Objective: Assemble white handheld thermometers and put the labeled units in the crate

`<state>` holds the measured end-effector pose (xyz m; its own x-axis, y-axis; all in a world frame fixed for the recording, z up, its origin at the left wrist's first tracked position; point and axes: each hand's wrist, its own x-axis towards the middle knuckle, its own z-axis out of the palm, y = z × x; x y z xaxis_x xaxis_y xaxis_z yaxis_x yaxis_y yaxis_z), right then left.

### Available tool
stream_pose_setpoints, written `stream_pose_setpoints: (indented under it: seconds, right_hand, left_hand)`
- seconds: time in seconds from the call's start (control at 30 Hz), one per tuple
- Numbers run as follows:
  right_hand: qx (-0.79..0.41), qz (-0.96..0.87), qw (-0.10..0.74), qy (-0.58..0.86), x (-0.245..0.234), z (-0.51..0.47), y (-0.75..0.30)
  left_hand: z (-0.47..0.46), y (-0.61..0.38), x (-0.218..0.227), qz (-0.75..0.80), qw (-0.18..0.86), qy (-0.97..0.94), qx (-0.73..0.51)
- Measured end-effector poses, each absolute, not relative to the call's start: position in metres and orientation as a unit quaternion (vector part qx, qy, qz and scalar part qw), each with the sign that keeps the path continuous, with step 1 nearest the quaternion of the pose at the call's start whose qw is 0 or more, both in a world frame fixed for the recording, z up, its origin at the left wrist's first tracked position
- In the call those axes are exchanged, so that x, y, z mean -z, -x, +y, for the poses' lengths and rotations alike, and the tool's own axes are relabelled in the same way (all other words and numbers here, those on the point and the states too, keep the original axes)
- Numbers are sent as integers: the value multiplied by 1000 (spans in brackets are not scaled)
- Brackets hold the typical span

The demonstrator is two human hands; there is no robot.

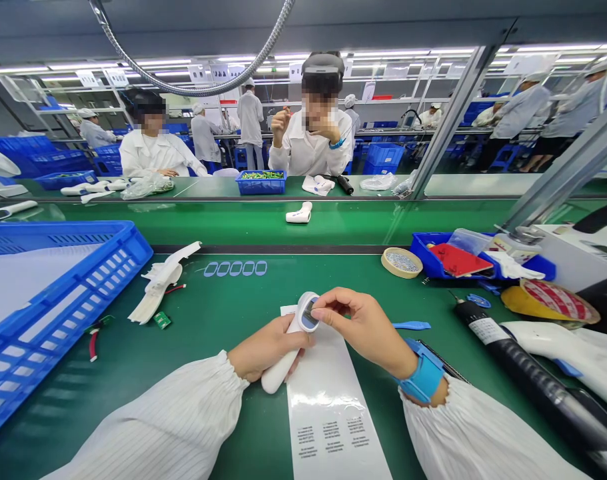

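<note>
My left hand (266, 347) is wrapped round the handle of a white handheld thermometer (293, 343), holding it tilted over a long white label strip (328, 407) on the green mat. My right hand (360, 327), with a blue wrist strap (426, 379), pinches at the thermometer's small display window (309, 312) with thumb and fingertips. What the fingertips hold, if anything, is too small to make out.
A blue crate (68, 293) stands at the left, white casing halves (158, 283) and loose wires beside it. A tape roll (402, 262), blue parts bin (436, 257), black electric screwdriver (528, 380) and blue tweezers (412, 325) lie right. Another thermometer (299, 214) sits on the conveyor; people in white coats sit opposite.
</note>
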<state>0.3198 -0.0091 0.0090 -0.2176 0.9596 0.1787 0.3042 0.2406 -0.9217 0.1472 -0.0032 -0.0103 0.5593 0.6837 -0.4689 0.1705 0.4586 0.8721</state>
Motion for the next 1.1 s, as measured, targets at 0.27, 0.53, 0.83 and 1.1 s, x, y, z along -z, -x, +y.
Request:
stream_pose_setpoints:
  seconds: [0.27,0.53,0.83,1.1]
  right_hand:
    - [-315,-703,413,485,-6,-12,-318]
    - [-290,-689,427,508,-1,-7,-320]
    - [-317,-689,396,517,6,-11,-313]
    - [-362,-654,420,514,12,-10,-311]
  left_hand:
    - [-2,-148,9,433,732,-496,-177]
    - [-2,-148,9,443,726,-495,-176]
    - [-8,-150,4,443,714,-514,-171]
    - [-12,-153,3,456,701,-519,-176]
